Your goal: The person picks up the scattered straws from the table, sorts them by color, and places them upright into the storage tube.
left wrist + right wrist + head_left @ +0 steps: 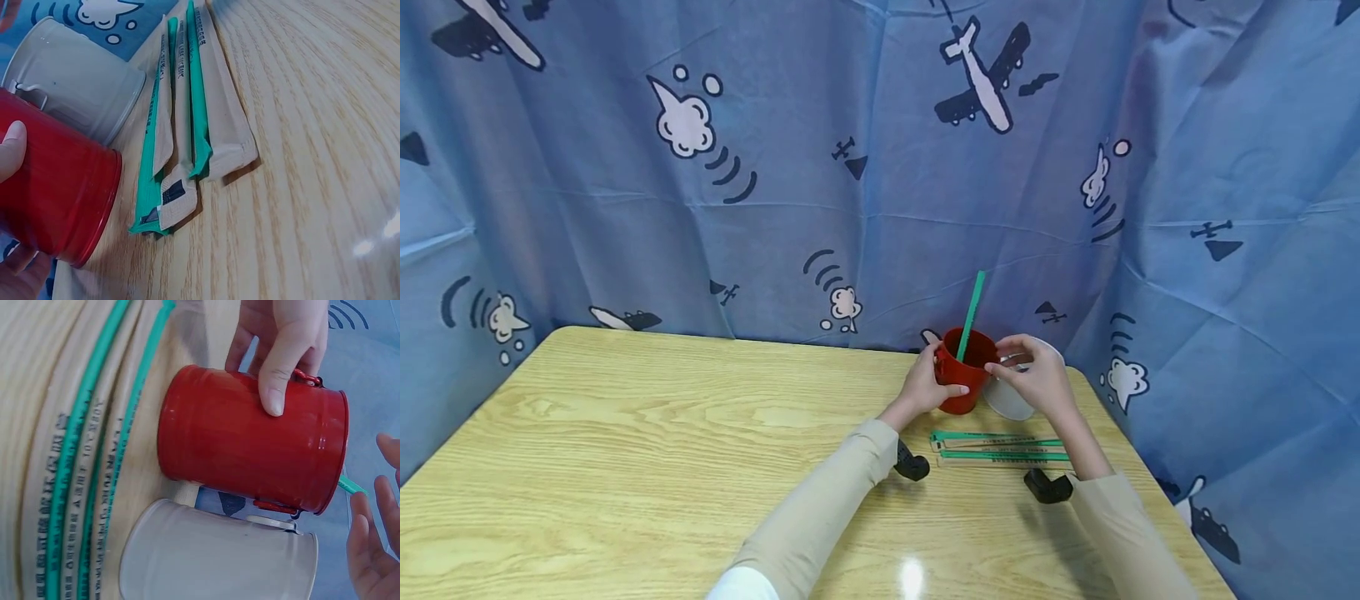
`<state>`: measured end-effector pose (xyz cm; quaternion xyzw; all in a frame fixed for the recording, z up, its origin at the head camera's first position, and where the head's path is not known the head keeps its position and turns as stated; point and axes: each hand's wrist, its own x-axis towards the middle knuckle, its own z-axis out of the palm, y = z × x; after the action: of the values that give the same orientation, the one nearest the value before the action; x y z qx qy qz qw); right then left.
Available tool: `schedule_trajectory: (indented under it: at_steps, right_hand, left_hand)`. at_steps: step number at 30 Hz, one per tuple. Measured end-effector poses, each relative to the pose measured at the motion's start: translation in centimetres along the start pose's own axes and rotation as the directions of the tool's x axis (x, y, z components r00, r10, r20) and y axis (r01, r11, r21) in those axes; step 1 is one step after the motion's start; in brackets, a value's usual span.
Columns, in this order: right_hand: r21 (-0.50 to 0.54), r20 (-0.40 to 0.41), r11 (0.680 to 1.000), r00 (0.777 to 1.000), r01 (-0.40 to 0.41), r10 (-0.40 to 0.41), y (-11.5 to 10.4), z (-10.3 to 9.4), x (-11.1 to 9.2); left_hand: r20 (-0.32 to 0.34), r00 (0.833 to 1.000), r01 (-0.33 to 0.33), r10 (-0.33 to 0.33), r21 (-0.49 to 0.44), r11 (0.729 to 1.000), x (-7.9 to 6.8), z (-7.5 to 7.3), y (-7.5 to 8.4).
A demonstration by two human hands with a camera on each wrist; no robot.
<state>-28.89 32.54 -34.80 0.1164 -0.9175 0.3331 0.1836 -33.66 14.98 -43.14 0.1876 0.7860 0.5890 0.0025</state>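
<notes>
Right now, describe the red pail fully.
The red pail looks like glossy painted metal, round, slightly narrower at its base, with red handles on two sides. It is roughly upright near the table's far edge, beside the white pail. One slim green packet leans inside, sticking up past the rim. The left hand grips its side; whether the right hand touches the rim is unclear.

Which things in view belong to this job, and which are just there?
Likely in the job:
red bucket, held by the left hand
green packet sticking up out of it
loose green and brown packets
white bucket beside the red one, probably

Just surroundings:
blue curtain
wooden table
</notes>
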Motion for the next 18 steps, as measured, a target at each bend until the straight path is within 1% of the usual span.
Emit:
schedule_trajectory:
  at_steps: [8, 10, 15, 18]
  right_hand:
    - [0.001, 0.066, 1.0, 0.998, 0.016, -0.016, 0.2, 0.3, -1.2]
    - [0.002, 0.101, 1.0, 0.995, 0.012, -0.012, 0.4, 0.4, -1.4]
    - [0.026, 0.209, 1.0, 0.978, -0.008, 0.002, 0.8, 0.6, -1.9]
    - [0.037, 0.254, 0.999, 0.967, 0.009, -0.019, 1.3, 0.9, -2.2]
  left_hand:
    - [0.003, 1.0, 0.007, -0.007, 0.006, 1.0, 0.2, 0.1, -0.2]
    - [-0.003, 1.0, -0.002, 0.002, 0.004, 1.0, 0.2, 0.1, -0.2]
    - [-0.011, 1.0, -0.019, 0.019, 0.005, 1.0, 0.0, 0.1, -0.1]
    - [-0.009, 1.0, -0.024, 0.024, 0.005, 1.0, -0.1, 0.0, 0.0]
